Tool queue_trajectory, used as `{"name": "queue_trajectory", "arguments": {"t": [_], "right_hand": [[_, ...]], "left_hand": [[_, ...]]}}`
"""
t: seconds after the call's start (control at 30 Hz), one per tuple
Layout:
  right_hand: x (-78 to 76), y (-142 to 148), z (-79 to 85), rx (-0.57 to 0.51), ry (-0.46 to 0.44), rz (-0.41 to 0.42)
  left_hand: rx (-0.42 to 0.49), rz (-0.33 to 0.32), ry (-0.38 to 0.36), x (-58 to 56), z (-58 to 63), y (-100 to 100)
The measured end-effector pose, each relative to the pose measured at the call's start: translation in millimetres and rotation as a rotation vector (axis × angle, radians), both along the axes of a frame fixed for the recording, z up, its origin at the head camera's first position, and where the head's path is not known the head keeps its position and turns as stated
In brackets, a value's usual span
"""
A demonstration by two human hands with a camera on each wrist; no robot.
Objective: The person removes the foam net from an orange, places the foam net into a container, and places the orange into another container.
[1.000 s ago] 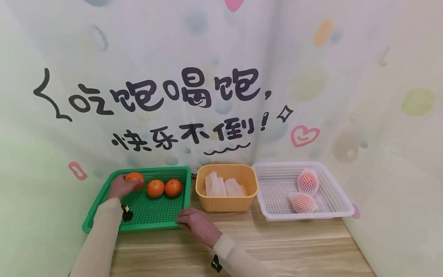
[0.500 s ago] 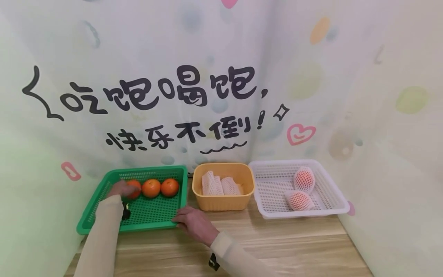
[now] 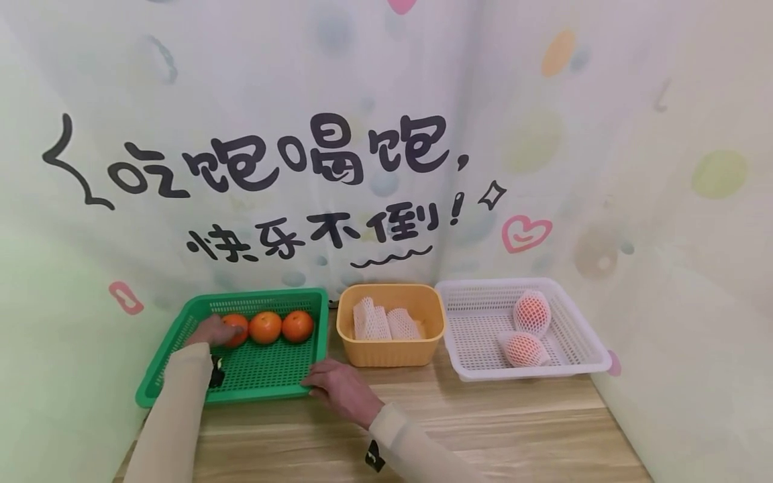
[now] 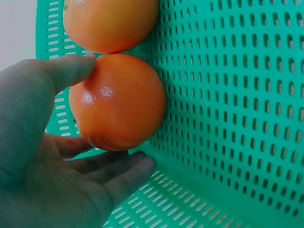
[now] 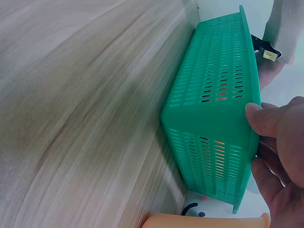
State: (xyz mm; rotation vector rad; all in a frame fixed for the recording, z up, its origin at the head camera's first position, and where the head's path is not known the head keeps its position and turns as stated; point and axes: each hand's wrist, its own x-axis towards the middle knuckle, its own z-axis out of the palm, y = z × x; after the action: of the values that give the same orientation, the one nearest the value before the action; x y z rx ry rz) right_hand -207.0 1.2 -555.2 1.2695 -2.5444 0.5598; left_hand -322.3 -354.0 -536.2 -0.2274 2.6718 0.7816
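Observation:
In the head view, three oranges stand in a row along the back of a green basket (image 3: pixel 260 399). My left hand (image 3: pixel 211 330) is around the leftmost orange (image 3: pixel 235 330). The left wrist view shows the thumb (image 4: pixel 76 69) against one side of this orange (image 4: pixel 121 102), with the fingers curving along the opposite side. A neighbouring orange (image 4: pixel 111 21) touches it. My right hand (image 3: pixel 345 390) pinches the basket's front right corner; in the right wrist view its thumb (image 5: pixel 261 116) lies over the rim and the fingers are at the rim's other side.
A yellow bin (image 3: pixel 389 353) with white foam net sleeves (image 3: pixel 371 323) stands right of the green basket. Farther right, a white basket (image 3: pixel 477 372) holds two net-wrapped fruits (image 3: pixel 531 312). A printed curtain (image 3: pixel 392 87) closes off the back; wooden tabletop (image 3: pixel 483 416) lies in front.
My left hand has lowered the leftmost orange and brought it in line beside the other two. The right hand keeps its hold on the basket corner. The head view has shifted slightly.

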Motion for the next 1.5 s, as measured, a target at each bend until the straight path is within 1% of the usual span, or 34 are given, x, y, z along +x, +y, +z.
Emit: {"name": "queue_trajectory", "arguments": {"t": [0.2,0.27,0.37,0.43,0.57,0.67,0.77,0.9,1.0,1.13,1.23,1.3,1.4,1.5], "right_hand": [[0.2,0,0.1,-0.004,0.011,0.000],[0.1,-1,0.2,-0.004,0.012,0.001],[-0.1,-1,0.3,-0.004,0.014,0.002],[-0.2,0,0.3,-0.006,0.008,0.004],[0.0,1,0.0,-0.008,0.001,0.003],[0.4,1,-0.8,-0.014,0.011,0.002],[0.6,1,-1.3,-0.012,0.014,0.002],[1.1,4,1.0,0.010,-0.040,0.018],[2.9,9,5.7,0.015,-0.112,0.040],[6.5,18,13.4,-0.023,-0.198,0.059],[8.2,28,19.5,-0.062,-0.241,0.048],[8.8,35,23.9,-0.089,-0.260,0.037],[8.9,47,31.2,-0.120,-0.263,0.015],[8.6,60,39.8,-0.146,-0.221,-0.017]], "left_hand": [[-0.033,-0.005,0.009,5.3,8.5,3],[-0.031,0.000,0.032,7.1,13.9,7],[-0.026,0.014,0.085,9.5,22.2,15],[-0.026,0.013,0.127,10.4,26.7,21],[-0.016,0.019,0.190,13.2,31.6,33],[0.002,0.004,0.237,16.0,34.6,43],[0.009,-0.030,0.296,19.0,36.9,55],[0.010,-0.075,0.373,28.0,41.2,74],[0.010,-0.098,0.405,37.0,45.1,89],[0.017,-0.131,0.442,49.1,47.7,102],[0.024,-0.152,0.478,59.2,49.1,112],[0.034,-0.166,0.496,67.0,49.0,118],[0.060,-0.188,0.500,78.6,45.9,127],[0.080,-0.215,0.491,89.3,39.9,138]]}}
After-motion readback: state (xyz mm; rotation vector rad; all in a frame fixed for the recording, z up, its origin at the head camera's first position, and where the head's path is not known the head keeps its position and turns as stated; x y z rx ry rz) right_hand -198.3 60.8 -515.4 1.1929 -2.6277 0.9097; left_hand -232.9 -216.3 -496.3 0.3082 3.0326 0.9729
